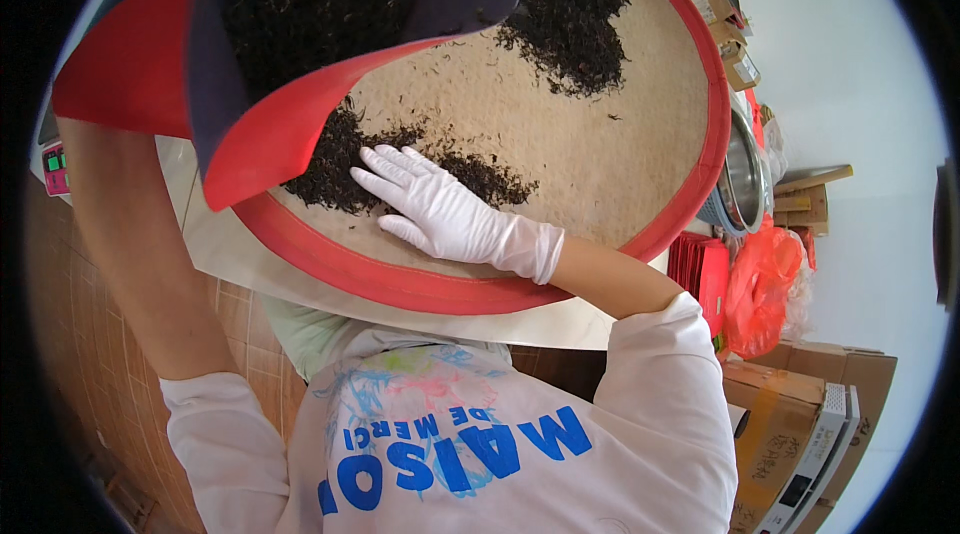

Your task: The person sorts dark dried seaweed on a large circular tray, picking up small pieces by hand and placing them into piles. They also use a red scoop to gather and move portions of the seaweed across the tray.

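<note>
My right hand (450,215), in a white glove, lies palm down on a low pile of dark dried leaves, like loose tea (330,166), near the front of a large round tray with a red fabric rim (716,106) and a beige lining. My left hand is out of view. My bare left forearm reaches up to a flexible red container (262,148) with a dark inner side, which hides the hand and holds more dark leaves (300,9). This container is tilted over the tray's left part. Another leaf pile (577,24) rests at the tray's back.
The tray sits on a pale table (247,256). Beyond its right edge are a metal bowl (742,166), a stack of red folders or packets (697,271) and a red plastic bag (761,294). Cardboard boxes (772,414) stand lower right. A pink device (55,168) is at far left.
</note>
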Available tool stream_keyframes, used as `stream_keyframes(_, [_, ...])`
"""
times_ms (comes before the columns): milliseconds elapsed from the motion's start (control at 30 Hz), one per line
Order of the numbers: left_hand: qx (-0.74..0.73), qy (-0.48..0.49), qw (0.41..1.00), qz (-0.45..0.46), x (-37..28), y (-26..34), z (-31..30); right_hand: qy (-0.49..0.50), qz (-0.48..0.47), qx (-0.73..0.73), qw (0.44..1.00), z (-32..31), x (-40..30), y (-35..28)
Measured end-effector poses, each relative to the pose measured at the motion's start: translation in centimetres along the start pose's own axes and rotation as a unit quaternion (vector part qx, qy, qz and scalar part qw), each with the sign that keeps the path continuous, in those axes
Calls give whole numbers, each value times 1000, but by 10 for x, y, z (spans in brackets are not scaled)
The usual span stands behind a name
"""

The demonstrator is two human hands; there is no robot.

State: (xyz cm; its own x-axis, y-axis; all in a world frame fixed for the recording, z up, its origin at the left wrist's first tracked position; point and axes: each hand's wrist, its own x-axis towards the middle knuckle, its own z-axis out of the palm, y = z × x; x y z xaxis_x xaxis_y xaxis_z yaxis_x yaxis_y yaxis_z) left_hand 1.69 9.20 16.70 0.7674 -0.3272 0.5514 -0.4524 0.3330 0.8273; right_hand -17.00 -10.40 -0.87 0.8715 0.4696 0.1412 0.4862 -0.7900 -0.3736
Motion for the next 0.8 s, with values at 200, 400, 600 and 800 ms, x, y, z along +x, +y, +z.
stream_keyframes(200, [17, -3, 1000, -1, -4, -4, -2, -46, -21, 77, 996, -13, -21, -26])
stream_keyframes(400, [29, -4, 1000, -2, -6, -8, -2, 140, 296, 83, 941, -50, -72, -7])
stream_keyframes(600, [34, -6, 999, -3, -5, -13, -2, 76, 422, 97, 898, -32, -101, 1])
stream_keyframes(800, [51, 0, 999, 4, -5, -8, -10, 119, 370, 412, 824, -26, -44, -23])
